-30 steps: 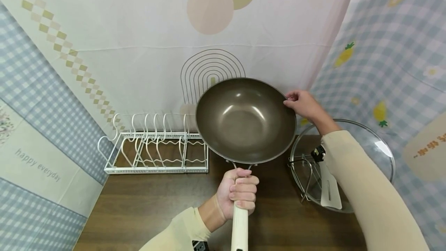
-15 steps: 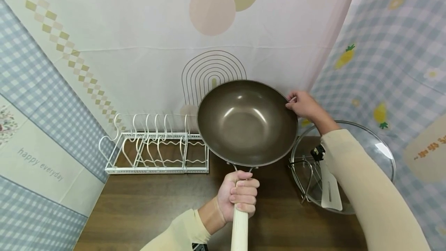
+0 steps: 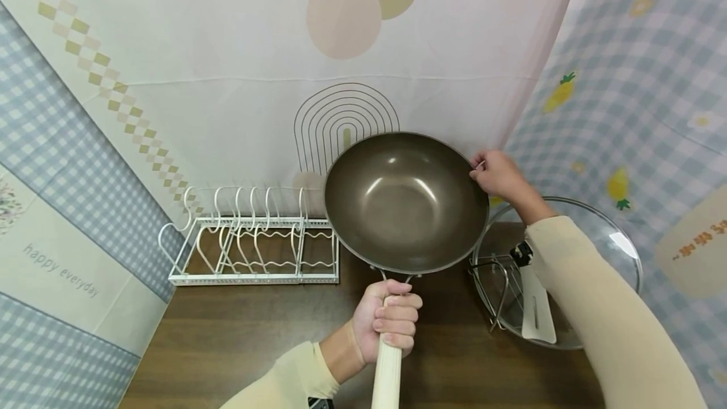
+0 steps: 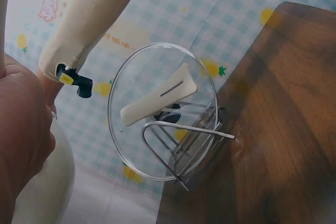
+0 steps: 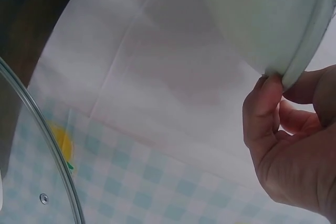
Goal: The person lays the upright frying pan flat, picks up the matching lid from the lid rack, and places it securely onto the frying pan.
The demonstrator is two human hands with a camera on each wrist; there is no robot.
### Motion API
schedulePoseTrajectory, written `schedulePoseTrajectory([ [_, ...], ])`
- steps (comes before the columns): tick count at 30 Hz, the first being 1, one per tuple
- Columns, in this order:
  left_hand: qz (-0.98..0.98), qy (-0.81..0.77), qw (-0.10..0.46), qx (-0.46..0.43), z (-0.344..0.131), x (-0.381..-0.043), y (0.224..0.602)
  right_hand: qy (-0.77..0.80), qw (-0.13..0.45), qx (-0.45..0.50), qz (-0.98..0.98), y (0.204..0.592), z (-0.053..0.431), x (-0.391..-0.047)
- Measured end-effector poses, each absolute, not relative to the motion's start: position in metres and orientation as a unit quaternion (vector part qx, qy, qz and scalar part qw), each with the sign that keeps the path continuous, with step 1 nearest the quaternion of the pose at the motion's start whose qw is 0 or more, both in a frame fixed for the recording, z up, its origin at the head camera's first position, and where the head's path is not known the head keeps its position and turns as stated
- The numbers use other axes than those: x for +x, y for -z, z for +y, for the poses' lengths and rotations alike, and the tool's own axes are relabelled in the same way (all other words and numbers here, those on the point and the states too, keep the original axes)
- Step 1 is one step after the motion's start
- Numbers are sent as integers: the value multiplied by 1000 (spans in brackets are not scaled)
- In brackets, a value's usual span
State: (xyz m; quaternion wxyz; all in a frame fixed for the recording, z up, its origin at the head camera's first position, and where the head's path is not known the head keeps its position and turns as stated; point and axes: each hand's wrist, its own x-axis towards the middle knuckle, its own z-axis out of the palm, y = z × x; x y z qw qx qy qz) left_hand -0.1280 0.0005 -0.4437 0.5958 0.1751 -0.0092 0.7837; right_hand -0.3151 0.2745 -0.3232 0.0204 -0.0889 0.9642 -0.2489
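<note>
A wok (image 3: 406,207) with a dark brown inside and a cream handle (image 3: 387,371) is held up over the table, its hollow facing the head camera. My left hand (image 3: 389,320) grips the handle close to the pan. At the wok's right rim, my right hand (image 3: 496,175) pinches the edge between thumb and fingers. The right wrist view shows that pinch at the rim of the wok's pale outside (image 5: 268,19), the right hand (image 5: 294,135) below it. In the left wrist view, part of the left hand (image 4: 23,135) fills the left side.
A white wire rack (image 3: 255,278) stands at the left against the back wall. At the right a metal stand (image 3: 500,295) bears a glass lid (image 3: 616,238) and a cream slotted spatula (image 3: 536,308), partly behind the right sleeve. Patterned cloth covers the walls around the wooden table (image 3: 244,346).
The wok and both hands stay almost in place. In the head view the wok has shifted slightly right and down, with the right hand still pinching its rim.
</note>
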Motion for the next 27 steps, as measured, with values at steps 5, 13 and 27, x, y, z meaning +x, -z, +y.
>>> schedulePoseTrajectory([
  [5, 3, -781, 605, 156, -3, -132, 440, 249, 9, -79, 965, 323, 279, -313],
  [13, 48, -783, 607, 129, -9, -135, 438, 254, 1, -82, 964, 323, 285, -308],
  [27, 219, -788, 572, 64, -17, -136, 430, 247, -29, -80, 965, 325, 290, -301],
])
